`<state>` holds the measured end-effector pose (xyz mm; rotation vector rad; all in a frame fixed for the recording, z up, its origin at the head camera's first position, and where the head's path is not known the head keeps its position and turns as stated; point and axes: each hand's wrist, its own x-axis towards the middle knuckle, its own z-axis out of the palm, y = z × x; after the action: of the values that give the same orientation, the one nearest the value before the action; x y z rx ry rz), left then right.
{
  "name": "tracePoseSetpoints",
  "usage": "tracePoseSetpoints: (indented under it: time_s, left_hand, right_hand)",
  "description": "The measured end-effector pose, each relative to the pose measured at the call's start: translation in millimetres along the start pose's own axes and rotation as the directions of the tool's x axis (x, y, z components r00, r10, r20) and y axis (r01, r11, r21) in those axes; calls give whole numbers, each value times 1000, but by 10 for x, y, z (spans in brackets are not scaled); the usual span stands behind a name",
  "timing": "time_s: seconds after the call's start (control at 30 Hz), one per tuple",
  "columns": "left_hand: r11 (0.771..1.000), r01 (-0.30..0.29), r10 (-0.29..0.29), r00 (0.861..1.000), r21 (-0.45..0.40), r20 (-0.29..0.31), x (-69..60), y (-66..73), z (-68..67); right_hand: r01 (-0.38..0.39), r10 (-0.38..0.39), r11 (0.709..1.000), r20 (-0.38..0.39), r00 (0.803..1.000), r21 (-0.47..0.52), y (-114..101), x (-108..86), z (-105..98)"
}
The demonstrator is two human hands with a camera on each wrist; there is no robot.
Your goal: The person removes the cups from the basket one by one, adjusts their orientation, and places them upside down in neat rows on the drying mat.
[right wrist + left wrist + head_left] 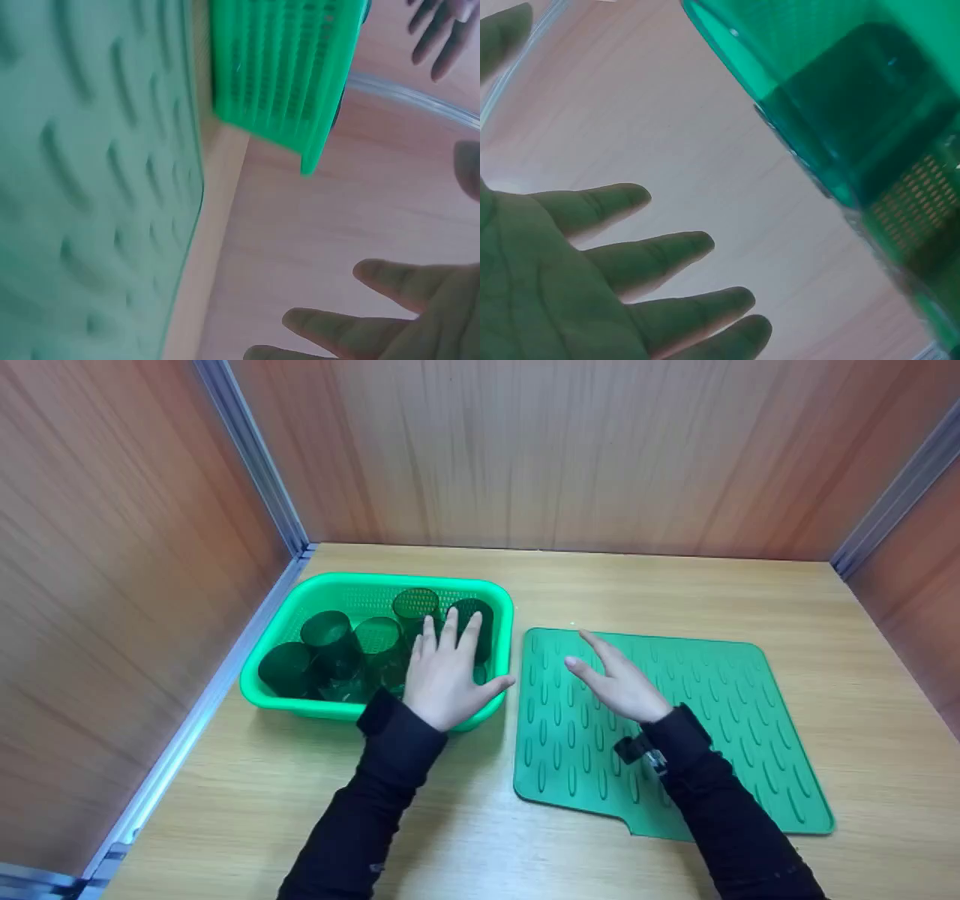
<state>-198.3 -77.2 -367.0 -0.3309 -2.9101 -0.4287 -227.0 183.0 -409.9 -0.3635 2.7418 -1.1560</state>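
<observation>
A bright green plastic basket (379, 578) holds several dark, see-through tumblers (327, 631); some stand upright, others look tilted. Over the basket's right part hovers my left hand (448, 679), its fingers spread straight, just in front of the tumbler (484, 622) at the right end. The left wrist view has that hand's palm and fingers apart from a tumbler (870, 105), with nothing in its grasp. My right hand (626, 688) hangs above a green ridged mat (739, 720), thumb and fingers extended and holding nothing. In the right wrist view its fingertips touch nothing.
Wooden panels (570, 450) with metal corner rails (259, 457) enclose the light wooden table (300, 802) at the back and sides. The mat lies flat to the right of the basket, a narrow strip of table between them.
</observation>
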Motion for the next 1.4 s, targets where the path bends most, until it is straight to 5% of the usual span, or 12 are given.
tracePoseSetpoints:
  time_s: [0.2,0.4,0.7,1.1,1.2,1.4]
  left_hand:
    - [995,-54,53,998,-83,-14,-71,-86,-38]
    - [991,-115,112,992,-67,-52,-90,-109,-7]
    - [988,-152,154,986,-32,59,-22,-99,9]
    - [976,-208,211,977,-60,40,-22,-108,87]
    - [975,-217,218,976,-41,18,-8,-104,99]
    - [976,-217,217,976,-17,-17,36,-96,144]
  right_hand:
    - [-56,46,979,55,997,196,-123,120,116]
    - [-77,62,921,50,997,382,-282,257,355]
    - [-45,51,921,-5,999,386,-454,344,618]
    - [-149,93,747,119,988,648,-479,371,712]
    - [-171,97,717,146,984,676,-474,380,698]
    - [-187,103,701,161,982,689,-446,383,680]
